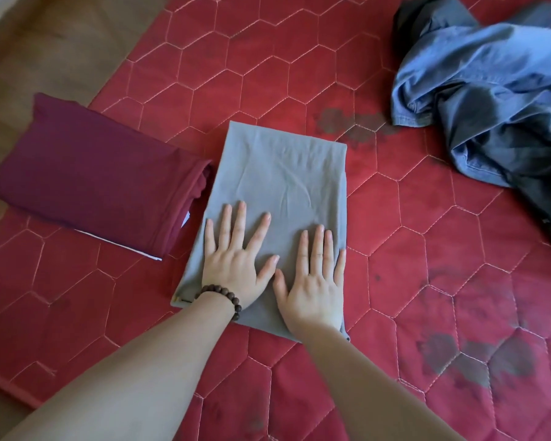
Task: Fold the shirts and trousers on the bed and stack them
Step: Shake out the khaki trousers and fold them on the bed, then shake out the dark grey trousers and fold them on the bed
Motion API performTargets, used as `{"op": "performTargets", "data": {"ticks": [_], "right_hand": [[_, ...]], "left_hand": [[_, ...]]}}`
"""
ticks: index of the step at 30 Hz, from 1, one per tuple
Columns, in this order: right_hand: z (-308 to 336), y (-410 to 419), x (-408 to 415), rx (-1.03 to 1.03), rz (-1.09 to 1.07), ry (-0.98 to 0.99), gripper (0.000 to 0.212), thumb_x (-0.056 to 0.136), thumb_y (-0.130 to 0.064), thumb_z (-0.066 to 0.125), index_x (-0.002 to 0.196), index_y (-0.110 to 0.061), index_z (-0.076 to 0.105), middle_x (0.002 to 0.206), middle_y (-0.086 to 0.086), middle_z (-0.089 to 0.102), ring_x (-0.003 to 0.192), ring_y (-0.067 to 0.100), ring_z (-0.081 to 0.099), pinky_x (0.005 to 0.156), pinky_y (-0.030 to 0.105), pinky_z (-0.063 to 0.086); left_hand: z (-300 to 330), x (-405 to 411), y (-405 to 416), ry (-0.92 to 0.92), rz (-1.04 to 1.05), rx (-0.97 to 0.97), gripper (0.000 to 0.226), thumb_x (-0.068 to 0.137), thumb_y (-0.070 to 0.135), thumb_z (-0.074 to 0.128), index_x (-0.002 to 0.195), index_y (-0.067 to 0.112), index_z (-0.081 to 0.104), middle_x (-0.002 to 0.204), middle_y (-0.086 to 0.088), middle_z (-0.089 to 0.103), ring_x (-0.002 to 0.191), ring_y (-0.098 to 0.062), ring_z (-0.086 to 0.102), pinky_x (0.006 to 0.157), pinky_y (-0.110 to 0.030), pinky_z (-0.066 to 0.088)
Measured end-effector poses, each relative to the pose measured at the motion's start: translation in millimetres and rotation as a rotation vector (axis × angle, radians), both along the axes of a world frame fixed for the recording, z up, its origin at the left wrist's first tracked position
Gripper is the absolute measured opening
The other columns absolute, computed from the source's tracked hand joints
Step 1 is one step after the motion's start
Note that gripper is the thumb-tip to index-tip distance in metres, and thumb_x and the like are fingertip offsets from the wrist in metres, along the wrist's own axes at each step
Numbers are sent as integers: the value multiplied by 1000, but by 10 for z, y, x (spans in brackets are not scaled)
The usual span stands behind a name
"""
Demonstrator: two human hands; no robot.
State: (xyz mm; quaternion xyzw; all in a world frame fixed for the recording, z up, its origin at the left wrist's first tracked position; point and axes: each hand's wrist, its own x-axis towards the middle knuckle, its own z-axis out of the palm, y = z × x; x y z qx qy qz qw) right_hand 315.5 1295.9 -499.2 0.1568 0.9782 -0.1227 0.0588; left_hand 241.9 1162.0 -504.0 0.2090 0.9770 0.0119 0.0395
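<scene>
A grey garment [280, 173] lies folded into a neat rectangle in the middle of the red quilted bed [395, 281]. My left hand [236, 259], with a bead bracelet on its wrist, rests flat on the garment's near left part, fingers spread. Beside it my right hand [312, 281] lies flat on the near right part, fingers apart. Neither hand grips the cloth. To the left sits a folded maroon garment [89, 183], touching the grey one's left edge. At the far right lies a crumpled heap of blue denim clothes [477, 90] mixed with dark cloth [528, 186].
The bed's left edge [115, 78] runs diagonally from the upper middle down to the left, with brown floor [45, 43] beyond it. Dark stains mark the quilt at the centre back and near right. Bare quilt lies between the grey garment and the heap.
</scene>
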Motion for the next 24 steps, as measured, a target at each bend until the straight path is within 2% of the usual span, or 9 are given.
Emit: {"op": "performTargets", "data": {"ticks": [5, 8, 10, 12, 14, 16, 18, 20, 24], "right_hand": [[35, 22, 0, -44, 33, -36, 77, 94, -58, 23, 154, -13, 4, 161, 10, -4, 148, 23, -10, 119, 48, -3], [109, 71, -32, -106, 68, -88, 75, 96, -56, 21, 153, -16, -5, 159, 6, -16, 146, 20, -19, 119, 45, -10], [197, 173, -10, -168, 108, -86, 68, 99, -48, 26, 153, -16, -1, 160, 3, -14, 147, 18, -17, 119, 42, -10], [345, 375, 67, -270, 120, -50, 59, 100, -33, 37, 153, -15, 18, 162, 2, 5, 149, 17, -1, 121, 41, -2], [512, 680, 242, -345, 49, 21, 48, 95, -19, 48, 142, -11, 43, 152, 7, 35, 142, 25, 27, 119, 44, 18], [653, 1089, 497, -329, -93, 64, 42, 88, -9, 52, 129, -8, 57, 134, 9, 54, 125, 31, 46, 108, 46, 35], [771, 1561, 751, -266, -230, 79, 38, 86, -6, 55, 123, -8, 61, 128, 9, 56, 120, 33, 49, 103, 45, 40], [897, 2105, 991, -161, -356, 76, 38, 87, -10, 57, 125, -9, 59, 135, 11, 50, 127, 34, 43, 106, 47, 36], [1108, 3227, 1298, 113, -552, 151, 66, 78, -24, 72, 138, -13, 47, 152, 19, 28, 139, 38, 27, 115, 53, 21]], "left_hand": [[45, -11, 16, -19, 3, 5, 75, 87, 65, 26, 153, 35, 9, 162, -12, 4, 149, -31, 0, 118, -56, 4], [165, -12, 73, -113, 19, -81, 75, 89, 64, 24, 153, 33, -1, 161, -13, -6, 148, -32, -9, 117, -55, -4], [302, 5, 202, -203, 59, -133, 75, 93, 55, 32, 154, 25, 1, 161, -16, -5, 147, -35, -8, 116, -55, -3], [488, 35, 444, -251, 57, -115, 64, 95, 42, 41, 150, 14, 24, 159, -18, 12, 147, -35, 9, 116, -49, 12], [665, 113, 765, -266, -34, -35, 45, 94, 33, 45, 135, 13, 45, 149, -11, 34, 135, -29, 35, 108, -40, 29], [795, 236, 1153, -303, -146, 71, 39, 93, 27, 46, 130, 16, 49, 140, -4, 45, 123, -24, 46, 100, -36, 35], [873, 359, 1560, -331, -217, 132, 44, 94, 27, 46, 137, 16, 45, 144, -3, 42, 130, -22, 41, 105, -36, 34], [924, 485, 2018, -330, -294, 159, 55, 95, 33, 44, 146, 17, 33, 155, -5, 29, 143, -22, 24, 114, -39, 27], [975, 663, 2963, -301, -454, 211, 77, 92, 50, 44, 154, 21, 8, 162, -2, 4, 149, -20, -2, 119, -44, 14]]}}
